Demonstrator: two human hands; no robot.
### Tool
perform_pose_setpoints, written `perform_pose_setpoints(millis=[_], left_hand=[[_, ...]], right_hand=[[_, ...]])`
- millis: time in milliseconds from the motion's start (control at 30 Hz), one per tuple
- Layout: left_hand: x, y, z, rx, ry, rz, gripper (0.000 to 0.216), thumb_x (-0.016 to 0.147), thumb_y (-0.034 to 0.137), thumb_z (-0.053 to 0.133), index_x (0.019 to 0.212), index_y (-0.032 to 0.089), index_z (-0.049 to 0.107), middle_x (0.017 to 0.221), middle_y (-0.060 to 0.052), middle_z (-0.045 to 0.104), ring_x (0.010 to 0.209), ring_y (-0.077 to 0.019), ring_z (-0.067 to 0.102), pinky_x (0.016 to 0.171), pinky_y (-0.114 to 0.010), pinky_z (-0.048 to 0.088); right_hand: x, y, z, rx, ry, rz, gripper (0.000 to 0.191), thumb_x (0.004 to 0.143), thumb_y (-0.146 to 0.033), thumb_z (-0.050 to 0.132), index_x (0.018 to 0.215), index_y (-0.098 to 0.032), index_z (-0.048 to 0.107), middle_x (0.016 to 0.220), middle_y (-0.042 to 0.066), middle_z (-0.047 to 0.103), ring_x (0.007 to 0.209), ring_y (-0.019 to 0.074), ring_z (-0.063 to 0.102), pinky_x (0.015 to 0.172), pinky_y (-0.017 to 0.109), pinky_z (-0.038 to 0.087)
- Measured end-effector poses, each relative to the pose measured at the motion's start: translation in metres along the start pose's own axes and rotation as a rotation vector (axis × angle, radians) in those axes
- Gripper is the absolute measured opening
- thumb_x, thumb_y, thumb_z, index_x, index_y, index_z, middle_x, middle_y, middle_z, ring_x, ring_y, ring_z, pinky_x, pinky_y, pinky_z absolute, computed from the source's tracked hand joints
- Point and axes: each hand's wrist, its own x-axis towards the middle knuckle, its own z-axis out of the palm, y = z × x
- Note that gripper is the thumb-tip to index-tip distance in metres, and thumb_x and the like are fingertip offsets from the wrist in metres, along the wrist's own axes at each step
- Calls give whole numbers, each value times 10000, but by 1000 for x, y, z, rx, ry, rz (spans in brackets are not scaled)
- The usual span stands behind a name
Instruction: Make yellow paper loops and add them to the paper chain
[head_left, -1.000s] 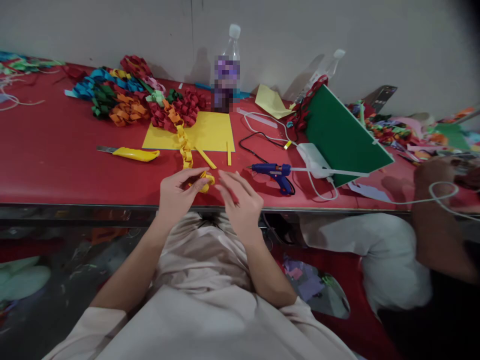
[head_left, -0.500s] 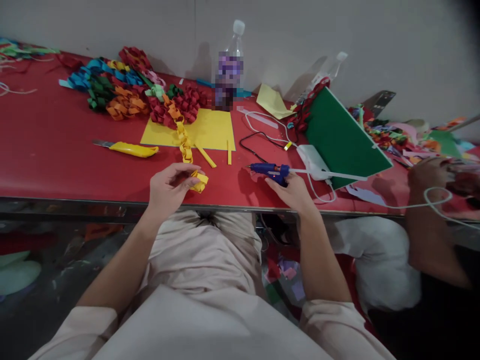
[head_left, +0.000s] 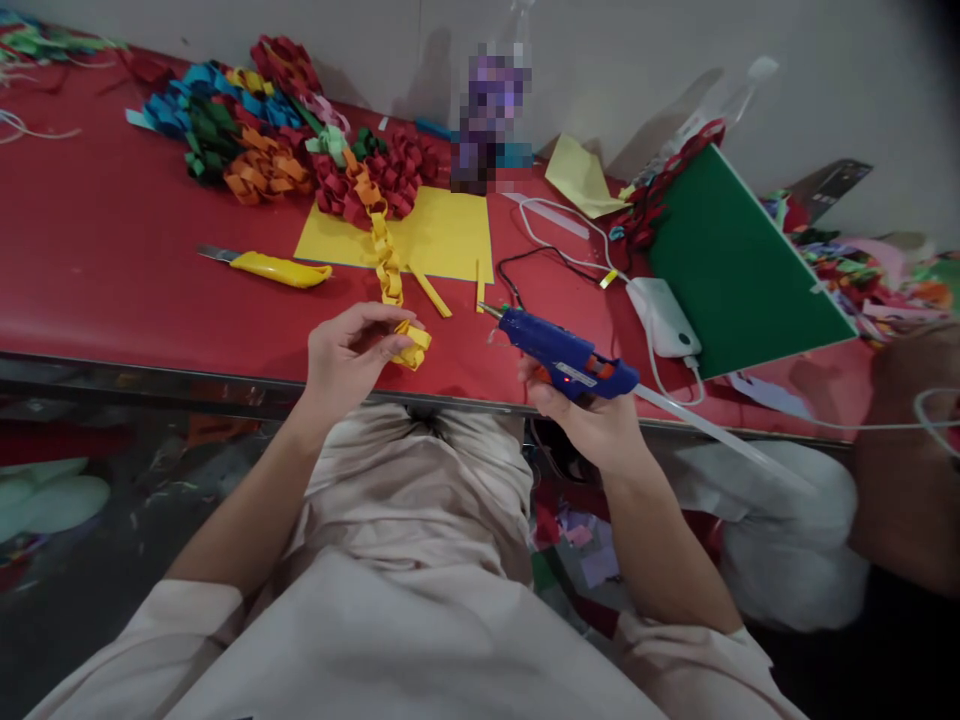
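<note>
Between the thumb and fingers of my left hand (head_left: 352, 350) is the near end of a yellow paper chain (head_left: 387, 262), which runs back to a heap of coloured chains (head_left: 270, 165). My right hand (head_left: 592, 420) is wrapped round the handle of a blue glue gun (head_left: 559, 350). A small red light glows on its side, and a long clear glue stick (head_left: 720, 435) sticks out of its rear. The nozzle points left, toward the chain and apart from it. Two loose yellow paper strips (head_left: 430, 292) lie just beyond my hands, by a yellow sheet (head_left: 450, 225).
A yellow-handled cutter (head_left: 277, 268) lies at left, blade exposed. Behind stand a blurred-out bottle (head_left: 491, 110) and a second clear bottle (head_left: 742, 90). To the right, a green board (head_left: 742, 270) leans near a white power strip (head_left: 664, 318) with cables. Another person's arm (head_left: 911, 440) is at far right.
My right hand has raised the glue gun off the table, nearer to me, with its nozzle tilted up. My left hand keeps its grip on the chain. The view has shifted slightly.
</note>
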Motion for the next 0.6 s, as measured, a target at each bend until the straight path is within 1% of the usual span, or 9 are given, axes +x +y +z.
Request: perform_pose_setpoints(millis=[100,233,267,333,400,467,533,600], left_hand=[[0,-2,-1,1,2,5,263,826,393,809,1007,207,766,944,-62,769,857,-180,730,813,-312,623],[0,-3,-1,-30,-1,13,251,835,386,810,1016,217,772,930,-55,767,848,-164,725,789,-282,611],[0,-3,-1,-40,-2,14,248,837,385,810,1017,218,773,930,-54,768,847,-160,725,787,-275,608],[0,-3,-1,-47,1,17,248,837,388,811,1013,217,772,939,-56,771,849,-158,724,794,-274,607],[0,-3,-1,-37,5,19,255,838,398,809,1010,213,771,950,-60,772,855,-161,724,801,-278,608],[0,-3,-1,-25,2,18,267,840,407,806,1015,209,770,952,-62,770,856,-161,723,797,-275,606],[0,-3,-1,-21,3,10,269,839,404,804,1019,207,770,949,-60,769,854,-156,722,791,-266,601],[0,-3,-1,-21,6,0,259,838,389,803,1015,203,771,947,-59,769,850,-153,720,792,-261,599]], right_hand=[[3,4,0,71,-71,12,261,928,-488,683,968,-231,678,1004,60,715,711,154,677,698,340,612],[6,7,-2,165,-170,61,313,939,-544,652,1014,-243,612,1071,57,690,717,158,717,777,385,625],[6,7,-2,176,-196,68,334,937,-562,648,1036,-247,602,1035,48,693,689,156,711,764,386,621],[5,7,-3,165,-234,64,376,934,-599,634,1069,-250,599,858,12,680,612,146,663,692,358,595],[4,7,-2,97,-211,64,408,911,-619,654,1054,-238,629,704,-19,622,551,135,585,593,316,541],[2,6,-2,-2,-128,84,407,868,-601,716,1007,-221,668,717,-7,631,539,123,531,539,295,493],[0,7,-1,-69,-61,112,365,853,-560,745,945,-212,688,777,10,660,558,119,527,536,291,482],[-1,8,-2,-88,-74,126,309,891,-523,713,916,-217,683,736,-3,636,581,128,540,559,291,487]])
